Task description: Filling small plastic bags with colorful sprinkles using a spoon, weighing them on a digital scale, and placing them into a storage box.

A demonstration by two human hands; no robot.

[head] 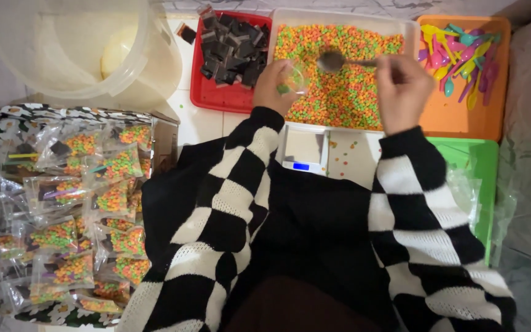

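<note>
Many small clear bags of bright candy bits [69, 203] are piled in a patterned box on the left. One small clear plastic cup [292, 80] is pinched in the left hand [273, 86], and one metal spoon [334, 61] is gripped by the right hand [402, 91] over the white tray of orange, green and yellow candy bits [345, 74]. Dark square pieces are kept in a red tray [211, 95], and coloured plastic spoons in an orange tray [456, 120].

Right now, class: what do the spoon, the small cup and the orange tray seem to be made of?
The spoon in the right hand looks like metal: grey with a dull shine. The small cup in the left hand seems clear plastic, since it is see-through. The orange tray looks like smooth, matte moulded plastic.
</note>
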